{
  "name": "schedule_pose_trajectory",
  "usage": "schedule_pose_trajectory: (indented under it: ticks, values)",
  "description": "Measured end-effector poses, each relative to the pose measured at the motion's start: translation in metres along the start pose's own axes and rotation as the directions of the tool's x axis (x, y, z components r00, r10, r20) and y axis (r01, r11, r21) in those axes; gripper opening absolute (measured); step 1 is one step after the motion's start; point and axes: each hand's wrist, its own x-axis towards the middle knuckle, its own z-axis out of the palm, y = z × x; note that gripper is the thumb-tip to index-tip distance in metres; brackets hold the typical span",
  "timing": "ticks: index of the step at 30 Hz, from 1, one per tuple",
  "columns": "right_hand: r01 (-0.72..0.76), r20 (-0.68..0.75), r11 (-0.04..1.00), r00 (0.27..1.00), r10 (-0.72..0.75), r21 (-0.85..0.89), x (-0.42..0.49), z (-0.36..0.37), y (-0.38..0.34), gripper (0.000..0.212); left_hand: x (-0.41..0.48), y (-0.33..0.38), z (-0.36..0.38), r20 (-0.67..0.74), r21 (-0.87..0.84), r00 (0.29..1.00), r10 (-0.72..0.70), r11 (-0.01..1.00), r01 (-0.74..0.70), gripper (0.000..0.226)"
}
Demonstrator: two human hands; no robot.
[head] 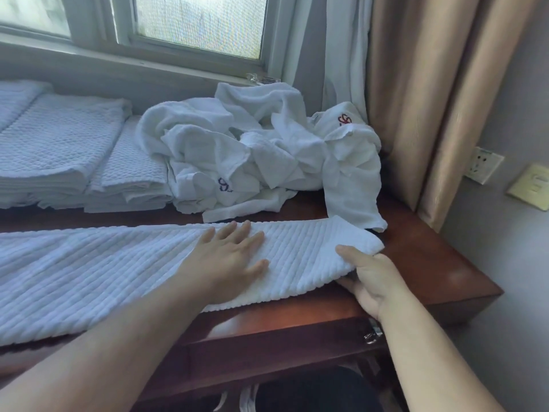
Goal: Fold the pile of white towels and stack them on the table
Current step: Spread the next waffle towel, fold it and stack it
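Observation:
A long white ribbed towel (pixel 104 269) lies stretched across the front of the dark wooden table (pixel 430 263). My left hand (pixel 228 260) presses flat on it with fingers spread, near its right part. My right hand (pixel 368 278) pinches the towel's right end, thumb on top and fingers underneath. Behind it a crumpled pile of white towels (pixel 252 153) with small embroidered marks sits by the window. Folded white towels (pixel 59 150) stand stacked at the back left, with a smaller folded stack (pixel 130 179) beside them.
A window with a sill runs along the back. Beige curtains (pixel 430 99) hang at the right, touching the table's far corner. A wall socket (pixel 484 168) and a switch plate (pixel 531 185) are on the right wall. A drawer handle (pixel 372 334) shows below the table's front edge.

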Motion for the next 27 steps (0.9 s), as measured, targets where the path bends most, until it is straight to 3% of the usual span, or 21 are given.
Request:
schedule_pose_trajectory:
  ticks: [3,5,6,8,11,13,15,17,20,22,25,27]
  values:
    - [0.089,-0.049,0.992,0.994,-0.093,-0.085,-0.006,0.016,0.005,0.024,-0.002,-0.001,-0.001,-0.146,-0.123,0.989,-0.002,0.992,-0.016,0.045]
    - [0.184,-0.111,0.954,0.970,-0.215,-0.237,-0.010,0.032,0.006,0.016,0.000,-0.004,-0.008,-0.209,-0.367,0.974,-0.087,0.930,0.004,0.041]
    - [0.239,-0.134,0.906,0.944,-0.301,-0.350,-0.013,0.041,0.006,0.010,0.001,-0.006,-0.014,-0.200,-0.546,0.967,-0.157,0.837,0.022,0.041]
    - [0.364,-0.095,0.748,0.865,-0.492,-0.555,-0.019,0.064,0.004,0.017,0.001,-0.014,-0.030,-0.118,-0.816,0.952,-0.284,0.574,0.070,0.045]
    - [0.569,0.164,0.465,0.734,-0.659,-0.678,-0.032,0.105,-0.001,0.020,-0.004,-0.041,-0.066,0.113,-0.935,0.929,-0.353,0.279,0.219,0.069]
    - [0.642,0.361,0.248,0.661,-0.658,-0.725,-0.042,0.137,-0.001,0.021,-0.011,-0.068,-0.090,0.318,-0.915,0.911,-0.264,0.166,0.367,0.090]
    - [0.671,0.533,0.002,0.590,-0.607,-0.741,-0.052,0.169,0.004,0.021,-0.021,-0.093,-0.110,0.445,-0.858,0.870,-0.214,0.176,0.482,0.093]
    - [0.711,0.651,-0.132,0.532,-0.542,-0.691,-0.062,0.199,0.010,0.013,-0.037,-0.110,-0.123,0.496,-0.804,0.825,-0.270,0.218,0.554,0.067]
    - [0.777,0.749,-0.184,0.471,-0.466,-0.602,-0.076,0.241,0.014,0.011,-0.067,-0.138,-0.130,0.419,-0.753,0.773,-0.477,0.294,0.589,0.023]
    - [0.823,0.798,-0.159,0.450,-0.401,-0.545,-0.082,0.260,0.014,0.011,-0.092,-0.158,-0.140,0.355,-0.722,0.750,-0.559,0.346,0.600,0.026]
    - [0.821,0.843,-0.221,0.469,-0.265,-0.526,-0.083,0.278,0.014,0.022,-0.132,-0.186,-0.161,0.291,-0.747,0.690,-0.663,0.293,0.597,0.033]
    - [0.816,0.847,-0.237,0.488,-0.210,-0.528,-0.084,0.288,0.017,0.009,-0.159,-0.202,-0.173,0.207,-0.765,0.633,-0.746,0.279,0.580,0.042]
